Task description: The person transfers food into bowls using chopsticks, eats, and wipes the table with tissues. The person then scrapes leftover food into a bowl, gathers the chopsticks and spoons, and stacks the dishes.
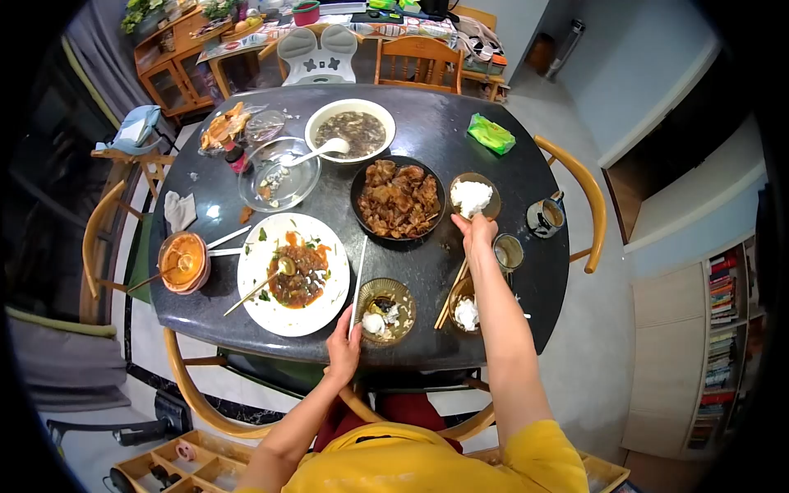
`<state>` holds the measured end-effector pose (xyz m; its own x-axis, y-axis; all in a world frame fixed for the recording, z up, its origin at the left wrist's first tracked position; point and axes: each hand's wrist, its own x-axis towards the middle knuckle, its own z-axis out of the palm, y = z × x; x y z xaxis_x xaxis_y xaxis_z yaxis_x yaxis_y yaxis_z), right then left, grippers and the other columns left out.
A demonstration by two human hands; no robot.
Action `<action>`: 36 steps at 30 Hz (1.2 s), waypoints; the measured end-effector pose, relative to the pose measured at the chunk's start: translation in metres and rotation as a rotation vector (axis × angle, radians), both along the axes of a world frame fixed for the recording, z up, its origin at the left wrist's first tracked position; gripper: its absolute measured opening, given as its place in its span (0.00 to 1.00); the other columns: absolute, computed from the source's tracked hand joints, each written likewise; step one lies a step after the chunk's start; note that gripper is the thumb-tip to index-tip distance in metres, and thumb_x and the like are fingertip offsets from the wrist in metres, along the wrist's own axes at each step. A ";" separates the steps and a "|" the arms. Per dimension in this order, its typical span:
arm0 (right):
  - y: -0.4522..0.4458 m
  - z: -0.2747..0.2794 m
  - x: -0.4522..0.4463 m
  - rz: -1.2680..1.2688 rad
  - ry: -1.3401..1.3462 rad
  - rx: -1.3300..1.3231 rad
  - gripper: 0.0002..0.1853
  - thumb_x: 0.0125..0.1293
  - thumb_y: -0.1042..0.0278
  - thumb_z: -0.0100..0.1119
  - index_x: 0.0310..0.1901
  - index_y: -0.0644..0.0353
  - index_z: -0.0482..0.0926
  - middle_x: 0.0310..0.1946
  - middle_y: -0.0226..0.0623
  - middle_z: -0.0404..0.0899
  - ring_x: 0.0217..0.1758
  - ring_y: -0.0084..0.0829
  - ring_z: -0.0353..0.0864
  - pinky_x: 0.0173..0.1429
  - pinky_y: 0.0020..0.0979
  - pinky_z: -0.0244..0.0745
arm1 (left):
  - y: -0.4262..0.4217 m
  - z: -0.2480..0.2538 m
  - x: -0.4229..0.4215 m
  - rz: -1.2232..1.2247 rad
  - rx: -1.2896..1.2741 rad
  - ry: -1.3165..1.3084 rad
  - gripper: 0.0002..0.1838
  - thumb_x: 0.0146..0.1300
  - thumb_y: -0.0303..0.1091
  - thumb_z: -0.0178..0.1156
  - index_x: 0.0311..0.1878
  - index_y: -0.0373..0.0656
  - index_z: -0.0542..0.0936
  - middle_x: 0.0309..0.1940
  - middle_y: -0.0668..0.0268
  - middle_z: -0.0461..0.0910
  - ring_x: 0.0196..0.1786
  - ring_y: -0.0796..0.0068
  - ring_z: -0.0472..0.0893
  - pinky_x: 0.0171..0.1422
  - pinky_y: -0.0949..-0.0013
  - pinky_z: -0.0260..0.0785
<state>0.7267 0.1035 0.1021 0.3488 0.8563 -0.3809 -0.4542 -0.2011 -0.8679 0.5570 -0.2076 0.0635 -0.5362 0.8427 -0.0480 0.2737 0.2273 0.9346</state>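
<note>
- The right hand has its fingers drawn in at the near rim of a bowl with white contents, beside the dark dish of brown food.
- The left hand is partly curled around a pale stick, near the glass bowl of scraps.
- Everything sits on the dark counter.

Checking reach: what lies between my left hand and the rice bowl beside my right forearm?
In the head view, a white stick at your left hand, then an amber bowl with scraps, then wooden chopsticks.
</note>
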 end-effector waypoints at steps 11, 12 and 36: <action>-0.016 0.019 0.010 0.147 -0.028 0.012 0.28 0.61 0.72 0.54 0.59 0.69 0.53 0.50 0.55 0.66 0.34 0.45 0.79 0.36 0.36 0.80 | 0.031 0.035 0.010 -0.038 0.081 0.056 0.18 0.61 0.27 0.52 0.56 0.40 0.70 0.35 0.53 0.78 0.34 0.70 0.77 0.41 0.71 0.68; -0.040 0.024 0.016 0.219 -0.074 0.106 0.27 0.62 0.71 0.54 0.58 0.69 0.54 0.47 0.53 0.69 0.33 0.41 0.80 0.35 0.34 0.80 | 0.026 0.031 0.009 -0.049 0.133 0.067 0.19 0.63 0.27 0.49 0.58 0.40 0.69 0.37 0.52 0.77 0.38 0.65 0.78 0.43 0.69 0.67; -0.182 0.033 0.159 0.978 -1.901 0.196 0.07 0.49 0.69 0.62 0.24 0.64 0.76 0.25 0.48 0.77 0.31 0.48 0.78 0.36 0.44 0.72 | 0.036 0.011 0.010 -0.052 -0.041 -0.355 0.22 0.60 0.32 0.50 0.56 0.31 0.67 0.38 0.54 0.78 0.23 0.74 0.77 0.29 0.72 0.72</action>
